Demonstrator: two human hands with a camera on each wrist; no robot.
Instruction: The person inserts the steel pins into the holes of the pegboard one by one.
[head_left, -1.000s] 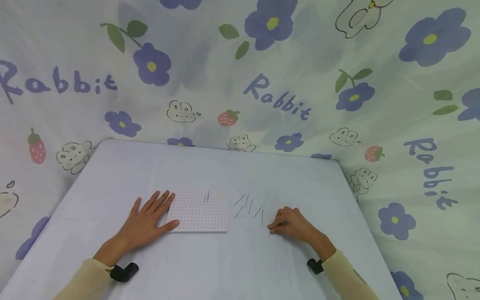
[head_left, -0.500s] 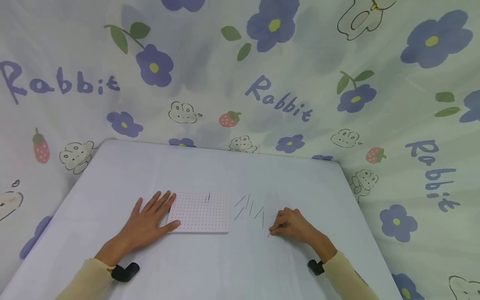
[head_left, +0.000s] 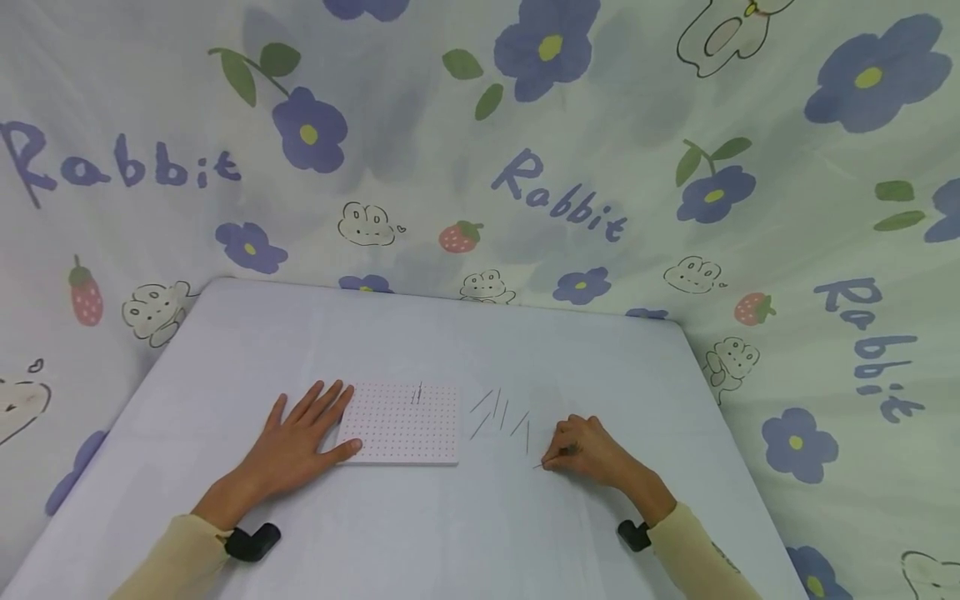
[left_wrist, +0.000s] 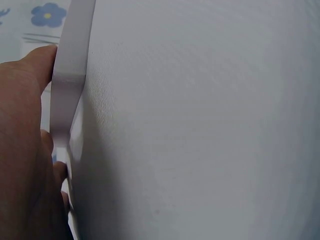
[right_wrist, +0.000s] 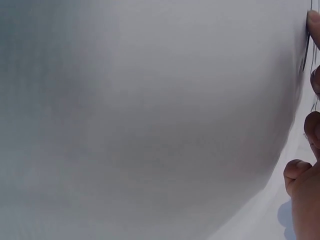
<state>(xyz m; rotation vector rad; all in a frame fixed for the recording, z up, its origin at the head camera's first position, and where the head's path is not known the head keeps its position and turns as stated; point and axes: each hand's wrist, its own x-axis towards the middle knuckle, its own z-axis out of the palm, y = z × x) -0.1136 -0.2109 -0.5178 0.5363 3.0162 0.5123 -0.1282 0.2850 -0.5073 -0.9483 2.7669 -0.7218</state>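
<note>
The table (head_left: 450, 533) spreads under both hands, giving them a flat, pale surface against which thin dark things show up. The dotted board (head_left: 401, 429) lies flat just beside and partly under the left hand (head_left: 292, 437), on its right-hand side. That hand is spread, fingers straight, its thumb over the board's near corner and its index fingertip at the far one, a pose that probably steadies it. Well to the board's right, the right hand (head_left: 588, 450) pinches a thin stick (head_left: 537, 467) between thumb and finger, likely because something so slender leaves little else to grip. Loose sticks (head_left: 527, 437) lie apart between the hands, the closest just left of the right hand, within easy reach. A few board sticks (head_left: 420, 393) show beyond the left thumb; whether they stand in holes I cannot tell.
</note>
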